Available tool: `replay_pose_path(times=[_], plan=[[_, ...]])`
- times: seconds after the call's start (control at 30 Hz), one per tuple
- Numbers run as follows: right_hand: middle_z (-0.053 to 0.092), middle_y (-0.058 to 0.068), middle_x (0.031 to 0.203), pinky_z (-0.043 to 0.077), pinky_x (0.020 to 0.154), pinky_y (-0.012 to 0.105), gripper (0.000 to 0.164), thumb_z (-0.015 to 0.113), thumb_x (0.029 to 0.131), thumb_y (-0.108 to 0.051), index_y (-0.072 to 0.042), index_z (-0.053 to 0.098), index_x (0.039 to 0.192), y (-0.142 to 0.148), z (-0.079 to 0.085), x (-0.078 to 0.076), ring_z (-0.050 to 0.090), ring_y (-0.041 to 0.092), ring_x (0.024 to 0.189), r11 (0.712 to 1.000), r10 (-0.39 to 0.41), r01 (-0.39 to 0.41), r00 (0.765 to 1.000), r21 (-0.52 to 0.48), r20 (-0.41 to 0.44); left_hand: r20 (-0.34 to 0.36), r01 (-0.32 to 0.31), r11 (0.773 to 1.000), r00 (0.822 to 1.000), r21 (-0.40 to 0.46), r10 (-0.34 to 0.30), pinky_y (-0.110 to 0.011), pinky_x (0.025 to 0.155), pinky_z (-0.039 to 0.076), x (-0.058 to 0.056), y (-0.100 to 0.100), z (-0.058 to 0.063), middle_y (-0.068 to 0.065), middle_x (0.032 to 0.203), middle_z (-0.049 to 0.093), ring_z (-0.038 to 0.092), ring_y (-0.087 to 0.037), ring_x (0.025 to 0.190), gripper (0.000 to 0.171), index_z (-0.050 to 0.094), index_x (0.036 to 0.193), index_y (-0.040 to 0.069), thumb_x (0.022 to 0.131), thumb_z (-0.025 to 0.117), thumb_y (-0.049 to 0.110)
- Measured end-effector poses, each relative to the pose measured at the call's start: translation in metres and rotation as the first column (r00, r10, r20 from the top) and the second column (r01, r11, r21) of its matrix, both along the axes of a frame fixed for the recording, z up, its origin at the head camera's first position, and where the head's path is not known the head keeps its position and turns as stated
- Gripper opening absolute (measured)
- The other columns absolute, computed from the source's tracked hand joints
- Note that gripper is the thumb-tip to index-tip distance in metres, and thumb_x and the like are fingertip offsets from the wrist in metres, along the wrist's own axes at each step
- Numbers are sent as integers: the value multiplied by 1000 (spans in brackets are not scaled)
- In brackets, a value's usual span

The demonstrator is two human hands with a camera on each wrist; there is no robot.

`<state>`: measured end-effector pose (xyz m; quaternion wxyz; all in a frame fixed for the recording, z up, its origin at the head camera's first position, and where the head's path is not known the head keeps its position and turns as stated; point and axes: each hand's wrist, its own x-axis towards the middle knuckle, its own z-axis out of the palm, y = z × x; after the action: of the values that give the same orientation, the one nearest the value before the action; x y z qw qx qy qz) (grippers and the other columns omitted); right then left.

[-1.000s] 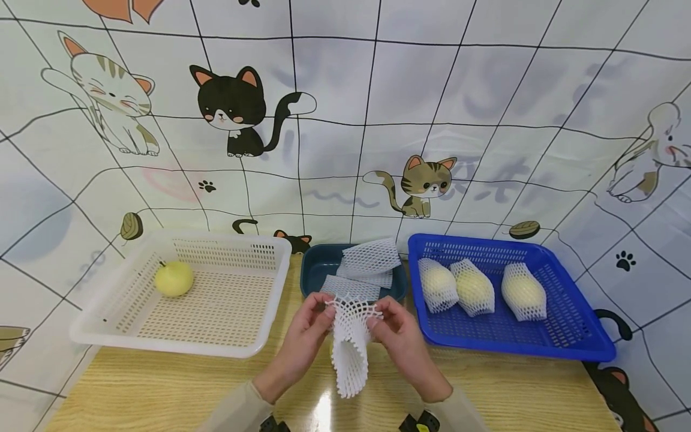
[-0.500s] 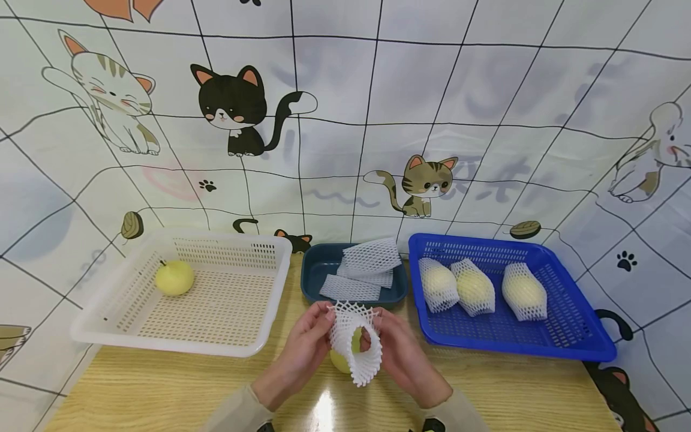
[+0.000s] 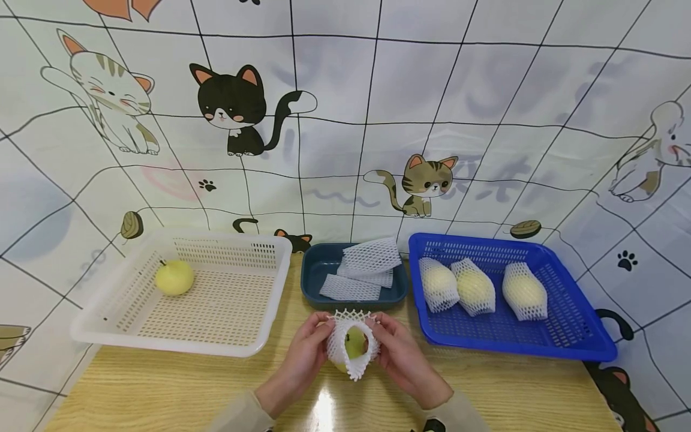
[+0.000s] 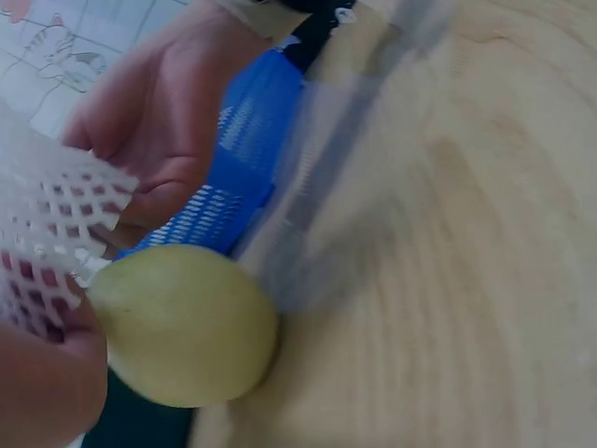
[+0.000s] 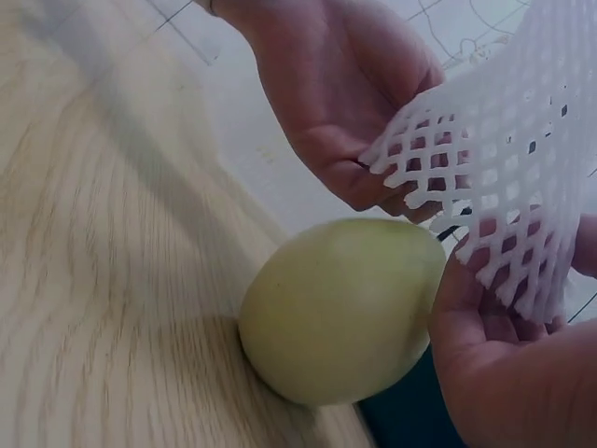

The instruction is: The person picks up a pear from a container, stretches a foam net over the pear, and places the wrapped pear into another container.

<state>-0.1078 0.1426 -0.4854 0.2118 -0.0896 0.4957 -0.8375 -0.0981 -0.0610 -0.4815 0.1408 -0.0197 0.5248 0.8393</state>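
Note:
Both hands hold a white foam net sleeve (image 3: 336, 345) spread by its edge near the front of the table. My left hand (image 3: 305, 354) pinches its left side, and my right hand (image 3: 405, 360) its right side. Directly below is a yellow-green pear (image 4: 191, 327), standing on the wood; its stem and top show through the sleeve's opening in the head view. In the right wrist view the pear (image 5: 340, 313) is bare across its body, with the net at its stem end. Some fingertips are hidden behind the mesh.
A white basket (image 3: 248, 348) at left holds one bare pear (image 3: 174, 278). Behind the hands, a dark teal tray (image 3: 313, 279) holds several flat foam nets (image 3: 372, 257). The blue basket (image 3: 513, 348) at right contains three net-covered pears (image 3: 523, 292). A patterned curtain hangs behind.
Both hands have lowered slightly toward the person. The sleeve, first hanging narrow, has been spread into a round opening and brought over the pear's top. Baskets and tray have stayed put.

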Motion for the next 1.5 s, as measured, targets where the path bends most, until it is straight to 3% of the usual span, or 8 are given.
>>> replay_pose_path(times=[0.17,0.43,0.63,1.0,1.5], plan=[[66,-3,97,56,68,23,12,49,110,-15,-14,59,103,-1,-6,-2,65,7,81,995,-52,47,997,91,52,18,-47,996,999,-80,48,-25,72,51,2,2,-9,3,93,64,61,-9,85,9,50,110,8,107,52,16],[65,0,95,56,66,24,8,52,109,-17,-10,55,106,-2,-15,-5,66,10,80,979,-76,58,993,198,86,6,-98,977,995,-189,101,-26,76,51,4,1,-16,-1,95,63,60,-11,87,16,49,112,1,107,51,17],[64,0,94,51,60,22,10,53,109,-18,-9,55,109,-2,-18,-5,63,9,77,967,-98,72,991,246,93,13,-82,971,996,-227,87,-27,74,50,3,1,-20,-2,94,63,60,-12,86,18,48,112,0,107,51,18],[62,6,106,56,72,27,30,44,110,-14,8,46,130,1,-21,-8,63,13,91,942,-140,107,987,318,83,3,-96,961,995,-261,100,-27,73,48,-5,7,-19,-1,95,58,57,-11,85,19,50,114,0,108,50,18],[63,7,106,54,68,27,32,45,111,-19,7,48,129,2,-32,-12,63,14,90,902,-181,137,981,410,70,-5,-77,921,997,-383,81,-28,74,45,-11,6,-28,-2,92,61,56,-12,83,15,48,113,2,109,47,16]])
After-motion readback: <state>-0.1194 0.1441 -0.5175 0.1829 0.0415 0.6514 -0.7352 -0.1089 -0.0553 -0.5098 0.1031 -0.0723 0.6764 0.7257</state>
